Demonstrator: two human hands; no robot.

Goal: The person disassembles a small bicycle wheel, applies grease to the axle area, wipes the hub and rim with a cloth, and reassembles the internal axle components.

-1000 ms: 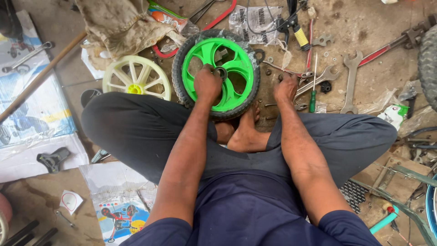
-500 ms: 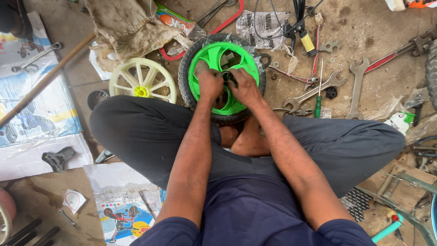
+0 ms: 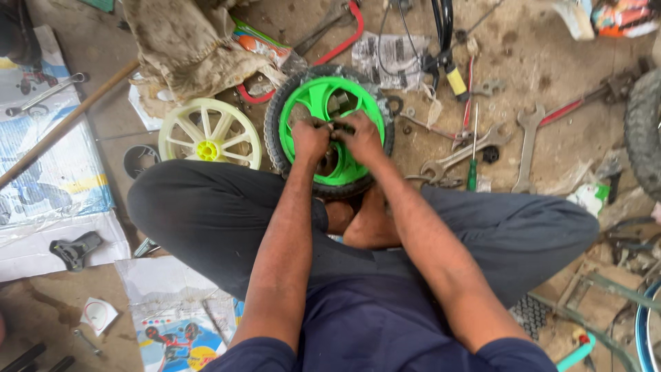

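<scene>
A small green plastic wheel (image 3: pixel 322 93) with a black tyre lies flat on the floor in front of my crossed legs. Both hands meet over its hub. My left hand (image 3: pixel 310 138) and my right hand (image 3: pixel 361 135) pinch small dark parts at the centre, fingers closed around them. What exactly each finger grips is hidden by the hands. A cream spoked wheel (image 3: pixel 208 134) without a tyre lies to the left of the green one.
Open-ended spanners (image 3: pixel 529 148) and a green-handled screwdriver (image 3: pixel 473 157) lie to the right. A dirty cloth (image 3: pixel 182 52) sits at the top left, a wooden stick (image 3: pixel 65 124) runs diagonally at left, and printed cardboard (image 3: pixel 41 165) covers the left floor. A large tyre (image 3: pixel 644 131) is at the right edge.
My right hand moved from the floor beside the wheel onto the hub, joining the left hand. The view shifted slightly so the wheel sits more centrally.
</scene>
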